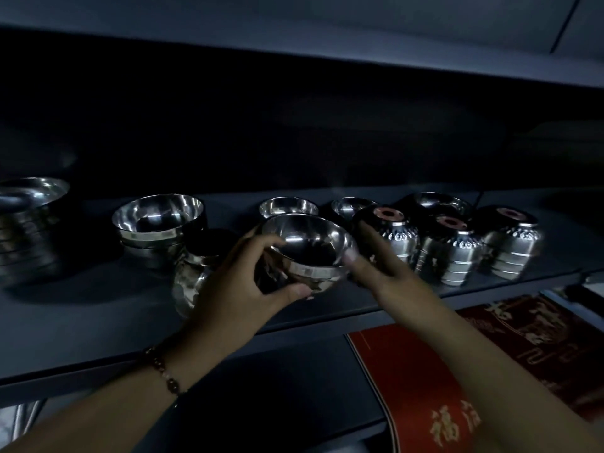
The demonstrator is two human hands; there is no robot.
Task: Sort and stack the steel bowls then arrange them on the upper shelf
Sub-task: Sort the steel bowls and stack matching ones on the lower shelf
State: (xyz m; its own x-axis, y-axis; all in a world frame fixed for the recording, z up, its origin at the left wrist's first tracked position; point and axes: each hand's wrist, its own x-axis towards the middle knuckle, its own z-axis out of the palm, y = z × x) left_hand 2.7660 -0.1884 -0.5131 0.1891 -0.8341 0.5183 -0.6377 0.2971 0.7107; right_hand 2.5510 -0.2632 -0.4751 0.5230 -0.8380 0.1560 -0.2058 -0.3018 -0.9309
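— What are your hands doing just now?

— My left hand (235, 282) is curling round the steel bowl (307, 253) at the middle of the frame: the thumb is hooking under its lower wall, the fingers are wrapping over its left rim. My right hand (376, 263) is coming in from the lower right; its thumb is pressing on the bowl's right rim, the other fingers are reaching behind the bowl, and I cannot tell whether they are closing on it.

— And where is the bowl sitting?

— It is hanging between my two hands, mouth up and tipped slightly towards me, above the front part of the grey shelf (98, 322). Just left of it, partly behind my left hand, a round steel pot (192, 276) is standing. Further left, a stack of bowls (157, 223) is resting mouth up, and another stack (29, 223) is showing at the left edge. Right of my right hand, three upturned stacks (454, 250) are standing side by side. A red banner (425, 371) is lying below the shelf, lower right.
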